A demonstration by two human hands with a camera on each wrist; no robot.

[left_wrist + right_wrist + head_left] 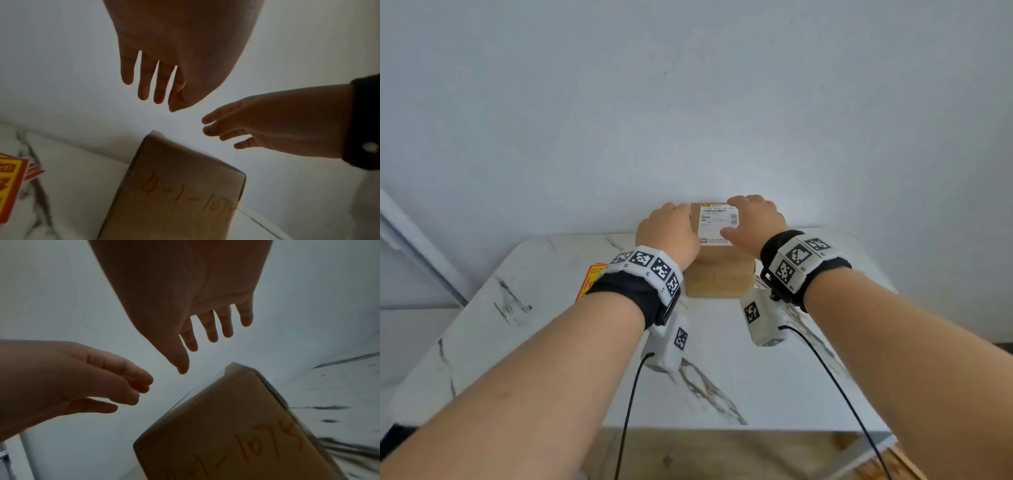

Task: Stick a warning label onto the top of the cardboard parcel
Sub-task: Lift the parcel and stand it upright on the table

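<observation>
The cardboard parcel (717, 274) stands at the far edge of the table against the wall, with a white shipping label (717, 222) on its top. My left hand (671, 229) is over the top's left side and my right hand (753, 219) over its right side. In the wrist views both the left hand (164, 73) and the right hand (195, 321) have straight, slightly spread fingers, hold nothing, and show a gap above the parcel (174, 194). A stack of red and yellow warning labels (594, 277) lies on the table left of the parcel.
The white marble-patterned table (722, 377) has bare surface in front of the parcel. A plain wall (688, 102) rises directly behind it. Black cables run from both wrist cameras toward the near table edge. Orange handwriting marks the parcel's front face (226, 426).
</observation>
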